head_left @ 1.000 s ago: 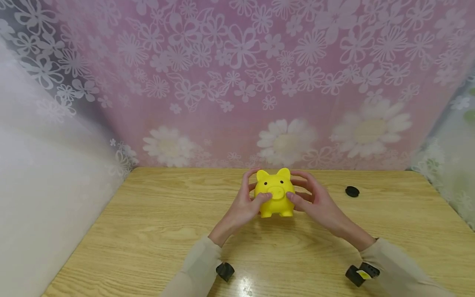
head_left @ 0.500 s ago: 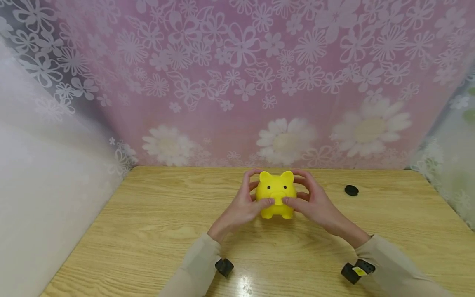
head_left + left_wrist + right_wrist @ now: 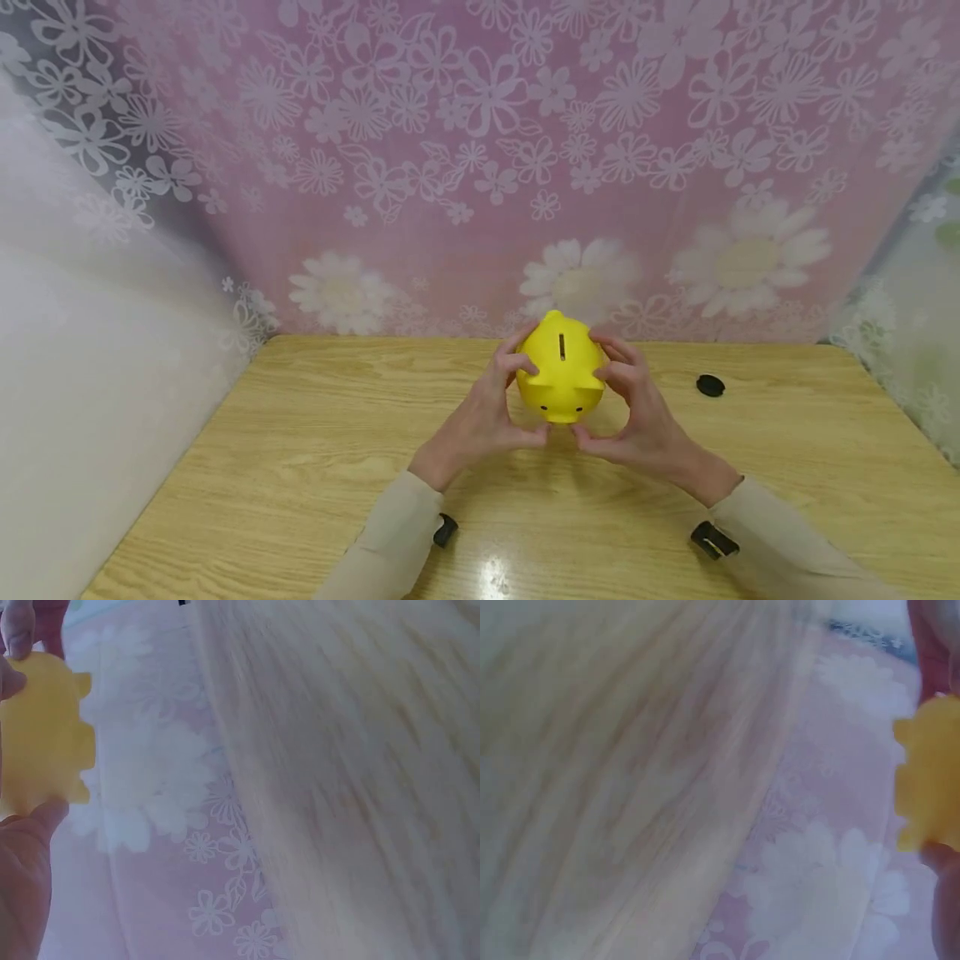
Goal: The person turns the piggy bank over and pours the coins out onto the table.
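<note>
A yellow piggy bank [image 3: 551, 354] is held up between both hands in the head view, its top with the dark coin slot turned toward me and its snout pointing down toward me. On its left side the left hand [image 3: 487, 408] grips it, fingers curled on the body and thumb by the snout. The right hand [image 3: 645, 408] holds the other side in the same way. Both wrist views catch the piggy bank [image 3: 45, 735] at the edge of the picture, its stubby feet in profile. Its underside is hidden in the head view.
A small round black cap [image 3: 710, 385] lies on the wooden table [image 3: 337, 433] to the right of the hands. Behind the table's far edge hangs a pink flowered curtain [image 3: 450, 167]. Whitish sheeting [image 3: 97, 333] closes off the left side.
The piggy bank has tipped forward: earlier its face looked at me, now its slotted top does. Both thumbs have gone from the front of its face to beneath the snout. The black cap stays put.
</note>
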Available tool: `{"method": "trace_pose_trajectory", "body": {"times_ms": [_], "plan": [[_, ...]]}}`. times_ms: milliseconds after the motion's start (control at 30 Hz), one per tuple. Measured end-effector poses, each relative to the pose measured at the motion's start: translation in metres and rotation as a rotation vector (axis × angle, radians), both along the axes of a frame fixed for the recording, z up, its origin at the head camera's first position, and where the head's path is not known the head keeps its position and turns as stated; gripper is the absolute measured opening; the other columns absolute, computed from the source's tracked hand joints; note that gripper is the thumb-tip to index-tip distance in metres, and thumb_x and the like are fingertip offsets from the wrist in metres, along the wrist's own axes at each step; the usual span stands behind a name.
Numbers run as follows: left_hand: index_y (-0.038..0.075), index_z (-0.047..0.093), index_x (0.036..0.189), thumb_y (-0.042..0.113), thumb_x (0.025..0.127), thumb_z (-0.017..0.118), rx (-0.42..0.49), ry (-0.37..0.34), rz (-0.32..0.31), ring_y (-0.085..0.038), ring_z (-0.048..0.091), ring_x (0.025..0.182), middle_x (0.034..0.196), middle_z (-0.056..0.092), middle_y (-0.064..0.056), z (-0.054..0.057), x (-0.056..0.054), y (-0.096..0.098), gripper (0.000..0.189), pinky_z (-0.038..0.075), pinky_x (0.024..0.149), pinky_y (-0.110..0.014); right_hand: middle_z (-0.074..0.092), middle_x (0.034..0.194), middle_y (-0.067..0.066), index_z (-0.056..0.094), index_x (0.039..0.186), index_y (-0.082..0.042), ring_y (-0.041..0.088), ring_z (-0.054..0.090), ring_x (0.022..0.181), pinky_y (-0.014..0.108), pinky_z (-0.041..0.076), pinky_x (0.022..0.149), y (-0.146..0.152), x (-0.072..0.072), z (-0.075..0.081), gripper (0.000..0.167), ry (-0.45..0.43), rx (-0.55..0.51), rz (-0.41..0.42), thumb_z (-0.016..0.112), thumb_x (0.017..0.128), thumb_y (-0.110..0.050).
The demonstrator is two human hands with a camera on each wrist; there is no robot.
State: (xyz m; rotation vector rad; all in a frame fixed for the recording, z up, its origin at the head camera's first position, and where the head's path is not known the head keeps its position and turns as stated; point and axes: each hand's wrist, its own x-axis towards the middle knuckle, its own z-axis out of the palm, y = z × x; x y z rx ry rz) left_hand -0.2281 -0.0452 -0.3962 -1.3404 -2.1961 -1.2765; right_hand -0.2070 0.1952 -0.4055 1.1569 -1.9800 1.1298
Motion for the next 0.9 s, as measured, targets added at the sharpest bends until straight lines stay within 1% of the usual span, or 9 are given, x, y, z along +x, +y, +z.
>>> {"method": "trace_pose_trajectory", "body": {"times_ms": [33, 67, 100, 133, 233, 433, 600, 800, 900], "plan": [[0.013, 0.032, 0.123, 0.003, 0.074, 0.082, -0.003, 0.085, 0.012, -0.032, 0.029, 0.156, 0.170, 0.018, -0.015, 0.001, -0.001, 0.000, 0.070, 0.044, 0.118, -0.046, 0.033, 0.151, 0.034, 0.042, 0.121, 0.006, 0.029, 0.036, 0.151, 0.026, 0.041, 0.117, 0.000, -0.003, 0.000, 0.057, 0.099, 0.010, 0.002, 0.078, 0.089, -0.023], [0.013, 0.032, 0.121, 0.004, 0.075, 0.082, -0.010, 0.144, 0.026, -0.033, 0.030, 0.155, 0.169, 0.019, -0.018, 0.002, -0.001, 0.000, 0.069, 0.044, 0.118, -0.044, 0.033, 0.149, 0.037, 0.042, 0.119, 0.006, 0.033, 0.035, 0.151, 0.028, 0.039, 0.120, -0.001, -0.005, 0.000, 0.055, 0.173, 0.015, 0.006, 0.074, 0.092, -0.029], [0.013, 0.032, 0.119, 0.005, 0.075, 0.083, -0.015, 0.184, 0.035, -0.034, 0.029, 0.155, 0.169, 0.019, -0.020, 0.003, -0.002, 0.000, 0.068, 0.043, 0.119, -0.043, 0.034, 0.147, 0.038, 0.043, 0.118, 0.006, 0.035, 0.034, 0.151, 0.030, 0.037, 0.122, -0.001, -0.007, 0.000, 0.053, 0.225, 0.020, 0.001, 0.071, 0.094, -0.032], [0.013, 0.032, 0.118, 0.005, 0.075, 0.083, -0.018, 0.209, 0.042, -0.035, 0.029, 0.155, 0.168, 0.020, -0.021, 0.002, -0.003, 0.000, 0.067, 0.043, 0.119, -0.043, 0.034, 0.146, 0.038, 0.043, 0.117, 0.005, 0.037, 0.034, 0.151, 0.032, 0.036, 0.123, -0.001, -0.008, 0.000, 0.051, 0.245, 0.029, -0.004, 0.071, 0.094, -0.031], [0.012, 0.032, 0.116, 0.004, 0.075, 0.084, -0.022, 0.234, 0.048, -0.038, 0.031, 0.154, 0.166, 0.021, -0.024, 0.000, -0.003, 0.000, 0.066, 0.043, 0.119, -0.043, 0.034, 0.144, 0.039, 0.043, 0.117, 0.005, 0.038, 0.033, 0.151, 0.033, 0.034, 0.124, 0.000, -0.008, -0.003, 0.049, 0.270, 0.056, -0.020, 0.069, 0.096, -0.031], [0.012, 0.033, 0.117, 0.004, 0.074, 0.084, -0.032, 0.226, 0.067, -0.037, 0.032, 0.153, 0.166, 0.021, -0.024, -0.006, -0.005, 0.000, 0.067, 0.043, 0.119, -0.043, 0.035, 0.143, 0.042, 0.042, 0.119, 0.005, 0.039, 0.035, 0.150, 0.030, 0.034, 0.124, 0.002, -0.006, -0.004, 0.050, 0.252, 0.091, -0.050, 0.068, 0.096, -0.031], [0.012, 0.033, 0.116, 0.006, 0.074, 0.084, -0.046, 0.218, 0.085, -0.038, 0.034, 0.152, 0.165, 0.023, -0.025, -0.007, -0.004, 0.000, 0.067, 0.044, 0.118, -0.044, 0.037, 0.141, 0.043, 0.044, 0.117, 0.005, 0.034, 0.037, 0.149, 0.026, 0.034, 0.123, 0.001, -0.005, -0.006, 0.050, 0.233, 0.094, -0.053, 0.068, 0.095, -0.032], [0.013, 0.033, 0.119, 0.008, 0.075, 0.085, -0.067, 0.171, 0.103, -0.034, 0.033, 0.154, 0.169, 0.020, -0.017, -0.007, -0.003, 0.000, 0.068, 0.044, 0.118, -0.042, 0.038, 0.143, 0.041, 0.045, 0.119, 0.004, 0.031, 0.037, 0.148, 0.021, 0.034, 0.122, 0.002, -0.005, -0.008, 0.052, 0.209, 0.107, -0.092, 0.066, 0.096, -0.037], [0.013, 0.033, 0.120, 0.009, 0.075, 0.084, -0.081, 0.157, 0.107, -0.033, 0.034, 0.154, 0.169, 0.021, -0.016, -0.006, -0.003, 0.000, 0.068, 0.044, 0.117, -0.042, 0.038, 0.145, 0.041, 0.045, 0.119, 0.006, 0.030, 0.038, 0.148, 0.020, 0.034, 0.121, 0.002, -0.005, -0.008, 0.055, 0.191, 0.100, -0.093, 0.067, 0.095, -0.038]]}}
